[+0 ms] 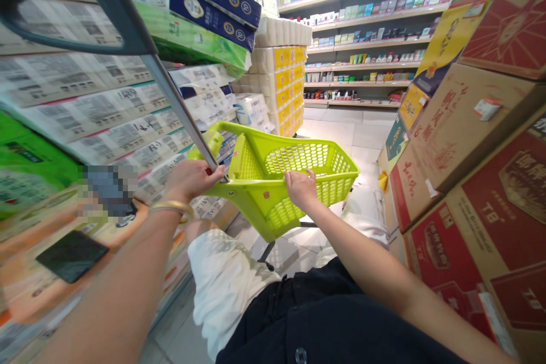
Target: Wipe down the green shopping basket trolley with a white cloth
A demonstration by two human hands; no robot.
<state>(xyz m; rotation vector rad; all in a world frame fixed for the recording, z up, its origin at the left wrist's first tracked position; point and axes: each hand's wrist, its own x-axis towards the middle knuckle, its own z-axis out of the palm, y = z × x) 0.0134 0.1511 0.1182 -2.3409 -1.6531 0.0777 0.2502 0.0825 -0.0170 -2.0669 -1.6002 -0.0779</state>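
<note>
A lime-green plastic shopping basket (298, 162) is tipped up in front of me in a shop aisle, and nothing shows inside it. My left hand (191, 177) is closed round its grey pull handle (179, 105), which rises up and to the left. A gold bangle (170, 207) sits on that wrist. My right hand (301, 187) grips the basket's near rim from above, fingers curled over the edge.
Stacked packs of tissue and paper rolls (106, 119) line the left side. Brown and red cardboard cartons (478, 153) are piled on the right. Shelves of small goods (367, 45) close the aisle's far end. A dark phone (71, 256) lies on a pack at lower left.
</note>
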